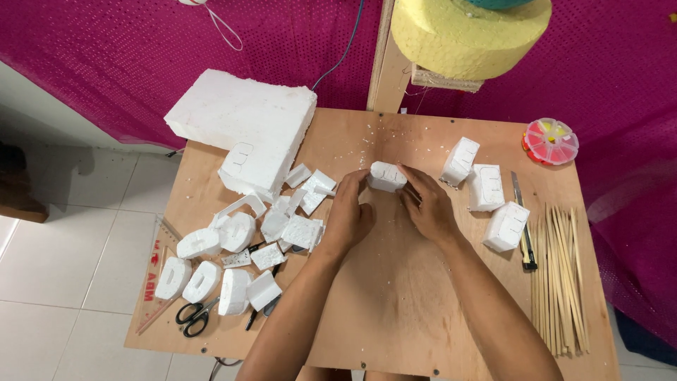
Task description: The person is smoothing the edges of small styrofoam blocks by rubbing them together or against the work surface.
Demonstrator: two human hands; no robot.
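A small white foam block [387, 176] rests on the wooden table [395, 296] near its middle, held between both my hands. My left hand [349, 215] touches its left side with the fingertips. My right hand [428, 204] grips its right side. Three more white foam blocks with pencil outlines [460, 160] [486, 187] [506, 226] lie to the right of my right hand.
A big white foam slab [247, 127] lies at the table's back left, with several cut foam pieces [240, 233] below it. Black scissors [194, 316], a triangular ruler [156, 261], a knife [523, 226], wooden skewers [560, 275], a round bead box [550, 141] and a yellow foam disc [469, 35] surround the work.
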